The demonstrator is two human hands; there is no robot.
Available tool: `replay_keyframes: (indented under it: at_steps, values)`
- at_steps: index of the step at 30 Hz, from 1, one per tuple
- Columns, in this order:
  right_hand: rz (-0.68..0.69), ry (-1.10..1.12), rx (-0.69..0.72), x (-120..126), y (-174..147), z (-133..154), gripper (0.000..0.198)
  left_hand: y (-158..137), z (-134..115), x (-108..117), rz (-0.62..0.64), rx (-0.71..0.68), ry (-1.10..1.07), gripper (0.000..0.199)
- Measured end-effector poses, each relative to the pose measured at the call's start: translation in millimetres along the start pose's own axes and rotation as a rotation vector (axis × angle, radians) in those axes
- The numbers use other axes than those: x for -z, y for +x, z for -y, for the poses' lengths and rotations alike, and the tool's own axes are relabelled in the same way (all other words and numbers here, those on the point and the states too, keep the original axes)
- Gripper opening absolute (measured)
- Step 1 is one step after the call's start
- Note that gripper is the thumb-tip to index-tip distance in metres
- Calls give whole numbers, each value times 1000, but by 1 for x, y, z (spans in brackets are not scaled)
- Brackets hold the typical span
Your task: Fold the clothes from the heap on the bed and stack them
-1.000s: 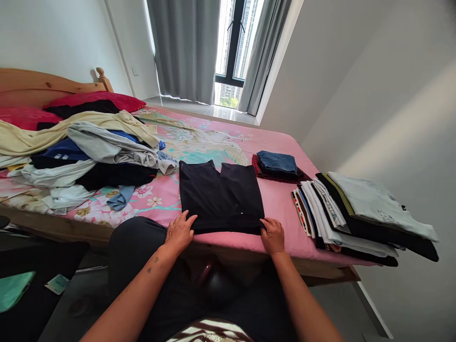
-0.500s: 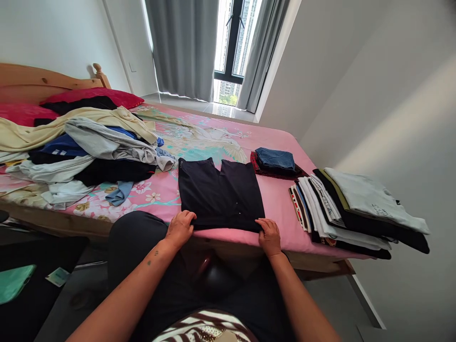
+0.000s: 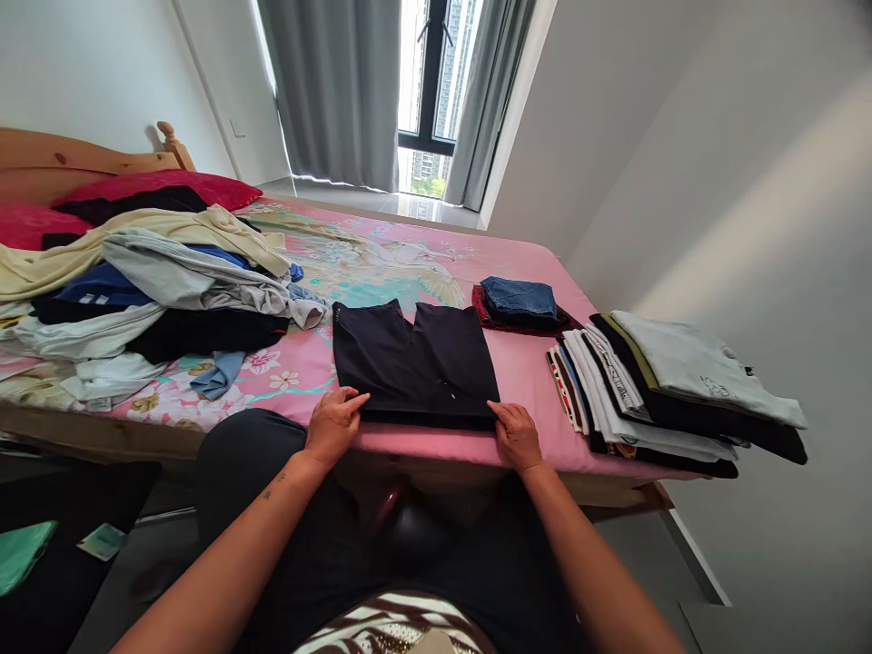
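Black, smooth cloth forms the pair of flat shorts [image 3: 415, 363], which lies spread on the pink, flower-printed bed sheet [image 3: 524, 381], close to the near edge of the bed. Its shape is almost square. At the far side the two legs end separately, and between them there is a notch like the letter V. The surface looks even, with only soft creases. Near the right half one sees a tiny white mark, and at the far left corner some small pale marks, too small to be read. Along the near side runs a straight, darker band.

The person's left hand [image 3: 333, 422] touches the near left corner, its thumb and forefinger reaching onto the cloth. The right hand [image 3: 516, 434] is at the near right corner, the fingers bent and the thumb close to them. Both hands are only partly closed; whether they pinch the cloth, I cannot tell.

Just beyond the right side lies a folded blue denim garment [image 3: 519, 297] upon a red-and-black checked cloth [image 3: 479, 307].
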State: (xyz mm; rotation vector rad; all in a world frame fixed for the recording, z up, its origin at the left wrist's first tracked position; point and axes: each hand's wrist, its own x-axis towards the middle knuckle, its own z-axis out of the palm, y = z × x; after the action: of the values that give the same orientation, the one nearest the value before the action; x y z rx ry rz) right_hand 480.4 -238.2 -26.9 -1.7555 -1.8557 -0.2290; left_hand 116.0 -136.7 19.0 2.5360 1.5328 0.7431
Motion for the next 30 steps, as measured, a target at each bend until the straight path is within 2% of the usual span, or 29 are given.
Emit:
replay_keyframes:
  at_steps: [1,3,8,13,15,19,21,26,30]
  values:
    - [-13,0,7,-1,2,0,42,2,0,-1,-44,1,5,44]
    - [-19,-6,31,-4,2,0,42,2,0,-3,-27,9,24,44]
    - [63,-14,104,-9,-6,-4,45,-8,4,-6,250,10,107,39]
    - [140,-23,202,0,-11,-9,52,-14,6,5,362,-64,79,55]
    - [146,-29,229,2,-12,-9,59,-14,5,7,371,-90,80,58]
    - [170,-41,253,3,-12,-8,67,-12,0,6,361,-77,108,50]
    - [164,-18,261,1,-11,-8,64,-11,-3,4,359,-56,129,44]
    - [46,57,218,-5,-12,-11,43,-11,-6,2,315,-13,143,41]
    - [60,44,166,-9,-12,-11,41,-9,-1,-1,234,99,-2,42]
